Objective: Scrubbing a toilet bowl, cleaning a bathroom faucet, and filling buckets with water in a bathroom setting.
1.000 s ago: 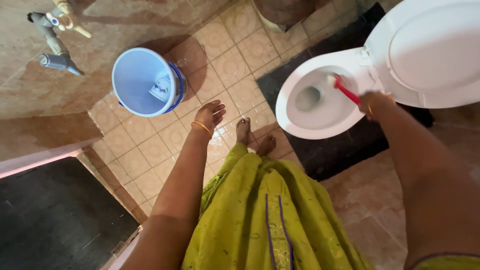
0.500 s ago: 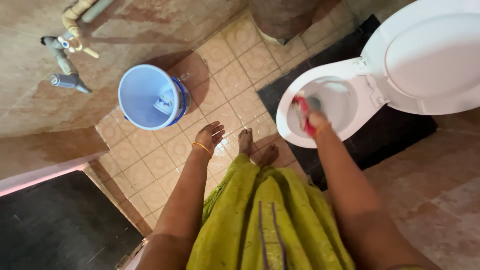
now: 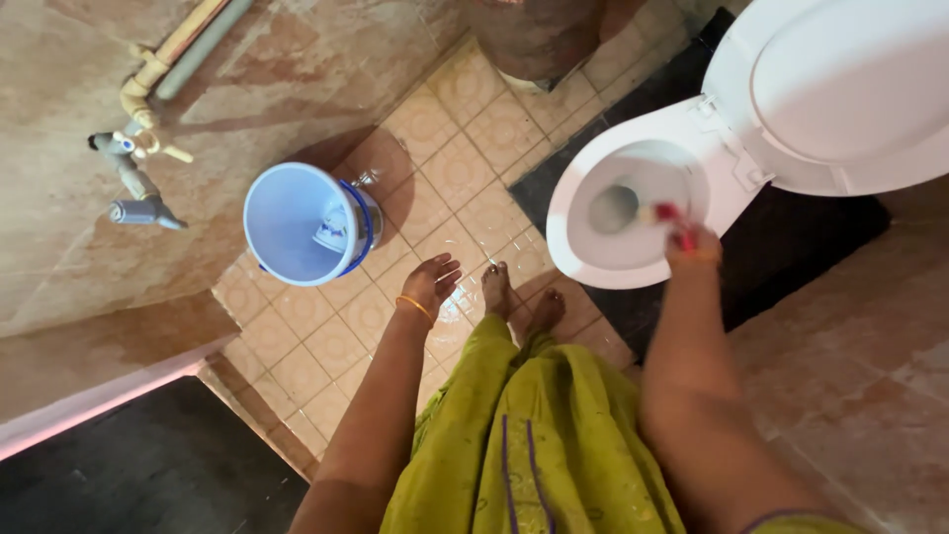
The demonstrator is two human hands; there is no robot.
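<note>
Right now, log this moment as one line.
right hand: grips red-handled brush in toilet bowl | left hand: empty, open | bucket: on floor

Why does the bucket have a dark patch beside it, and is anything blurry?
Head view: the blue bucket casts a dark round shadow up and to its right on the tiled floor; the red-handled toilet brush in the right hand looks smeared; the white toilet lid is bright, nearly washed out.

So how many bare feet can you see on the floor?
2. The left bare foot and the right bare foot stand side by side on the beige tiled floor, between the light blue plastic bucket and the white toilet bowl. The green garment covers both above the ankles.
</note>
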